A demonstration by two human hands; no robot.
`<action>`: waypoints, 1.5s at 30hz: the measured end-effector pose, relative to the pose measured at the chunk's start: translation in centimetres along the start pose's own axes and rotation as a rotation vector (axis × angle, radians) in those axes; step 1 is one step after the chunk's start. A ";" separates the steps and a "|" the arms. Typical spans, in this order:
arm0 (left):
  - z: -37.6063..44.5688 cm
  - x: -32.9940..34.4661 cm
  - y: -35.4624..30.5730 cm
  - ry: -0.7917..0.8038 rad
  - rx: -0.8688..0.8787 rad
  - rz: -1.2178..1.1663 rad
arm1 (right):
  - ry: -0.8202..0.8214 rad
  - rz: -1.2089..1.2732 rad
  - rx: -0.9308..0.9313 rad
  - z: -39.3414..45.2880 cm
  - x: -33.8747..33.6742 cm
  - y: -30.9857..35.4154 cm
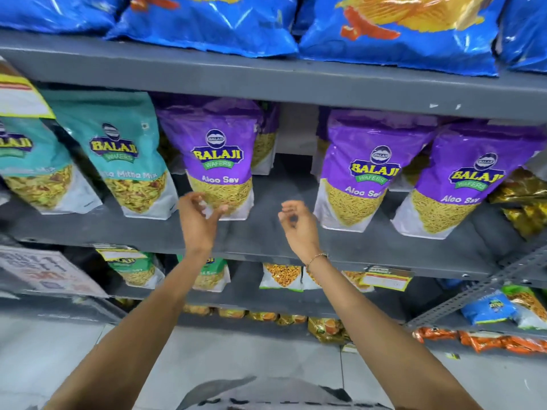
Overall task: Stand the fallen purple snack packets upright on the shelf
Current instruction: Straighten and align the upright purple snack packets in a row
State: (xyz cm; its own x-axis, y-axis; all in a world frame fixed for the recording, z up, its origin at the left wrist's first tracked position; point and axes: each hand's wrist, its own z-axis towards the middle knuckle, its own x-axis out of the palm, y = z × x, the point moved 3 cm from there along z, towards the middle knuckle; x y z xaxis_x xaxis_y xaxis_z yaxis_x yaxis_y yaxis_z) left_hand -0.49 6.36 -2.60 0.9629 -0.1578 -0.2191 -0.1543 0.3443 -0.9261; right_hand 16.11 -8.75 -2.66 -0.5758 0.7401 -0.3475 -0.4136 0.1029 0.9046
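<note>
Three purple Aloo Sev packets stand upright along the front of the grey middle shelf (266, 232): a left one (217, 152), a middle one (364, 170) and a right one (470, 179). More purple packets show partly behind them. My left hand (199, 216) hovers at the lower left corner of the left packet, fingers curled and apart, holding nothing. My right hand (297, 224) hangs over the bare shelf gap between the left and middle packets, fingers loosely curled, empty.
Teal mix packets (124, 155) stand left of the purple ones. Blue chip bags (399, 31) fill the shelf above. Golden packets (524, 202) sit at the far right. Lower shelves hold green, orange and yellow packets, with a yellow price tag (386, 281).
</note>
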 end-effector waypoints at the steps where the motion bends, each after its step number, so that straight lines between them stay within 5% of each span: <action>1: 0.7 -0.1 0.2 0.056 0.017 -0.044 | 0.045 0.014 0.035 0.6 1.1 0.2; 5: 2.7 -0.1 1.4 0.242 0.010 -0.085 | 0.285 -0.022 0.142 2.9 5.1 1.3; 9: 4.1 -0.5 2.6 0.391 -0.028 -0.002 | 0.356 -0.008 0.122 4.2 7.2 2.4; 21: 4.3 1.9 2.8 0.489 -0.078 0.100 | 0.162 -0.023 0.178 3.3 4.3 1.0; 26: 3.8 2.8 2.2 0.506 -0.051 0.050 | 0.218 -0.030 0.188 3.2 2.6 1.6; 31: 4.2 2.8 2.4 0.562 -0.079 0.040 | -0.051 -0.031 -0.057 4.2 0.0 7.7; 36: 4.4 3.2 1.8 0.638 -0.144 -0.012 | -0.236 -0.438 -0.399 6.6 -2.2 14.8; 41: 5.2 3.2 1.7 0.671 -0.136 0.041 | -0.077 -0.628 -0.312 10.1 -2.9 16.5; 45: 5.4 3.1 1.9 0.655 -0.121 0.068 | -0.176 -0.552 -0.292 10.9 -3.5 17.1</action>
State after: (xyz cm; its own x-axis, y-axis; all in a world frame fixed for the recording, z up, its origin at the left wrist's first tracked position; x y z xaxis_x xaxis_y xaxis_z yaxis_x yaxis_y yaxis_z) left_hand 3.42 11.56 -3.39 0.6222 -0.6820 -0.3843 -0.2708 0.2731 -0.9231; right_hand 18.73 -2.32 16.67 -0.1098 0.7306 -0.6739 -0.8047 0.3327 0.4918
